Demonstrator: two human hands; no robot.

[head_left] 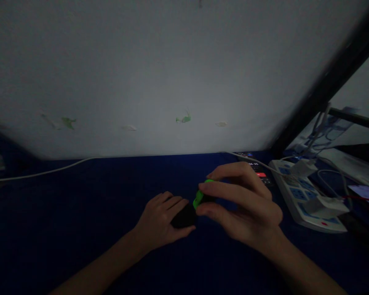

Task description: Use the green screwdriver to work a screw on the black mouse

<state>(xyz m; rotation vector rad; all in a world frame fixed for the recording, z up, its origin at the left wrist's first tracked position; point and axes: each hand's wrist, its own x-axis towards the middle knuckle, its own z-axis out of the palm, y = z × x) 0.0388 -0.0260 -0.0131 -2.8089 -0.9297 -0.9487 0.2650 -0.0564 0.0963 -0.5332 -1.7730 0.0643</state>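
Though partly hidden by the fingers, a small green piece (199, 196), pinched in the right hand (246, 200), thumb underneath, fingertips curved over the top, grip nearly closed with only the piece between them. Knuckles raised, wrist lifted above the table, right forearm (304, 266) slanting in from the lower right.

Just beside the green piece, perhaps touching it, though impossible to tell from this angle, a black object (183, 217), low on the tabletop and mostly covered by the left hand (161, 217). Left hand palm down, fingers lightly spread across the top of the black object, thumb along its near side; whether clasping it or only resting on it, impossible to tell. Left forearm (110, 254) slanting in from the lower left.

Under both hands, a dark blue tabletop (80, 246). Just past the right hand's fingers, a phone (258, 174) lying flat, its lit screen showing numbers and a red button. Farther right, a white power strip (301, 194) with blue sockets and white plugs (327, 207) pushed into it. Along the far edge, a white cable (49, 170), then a pale wall (172, 73) with green marks, and at the upper right, a black bar (326, 82).
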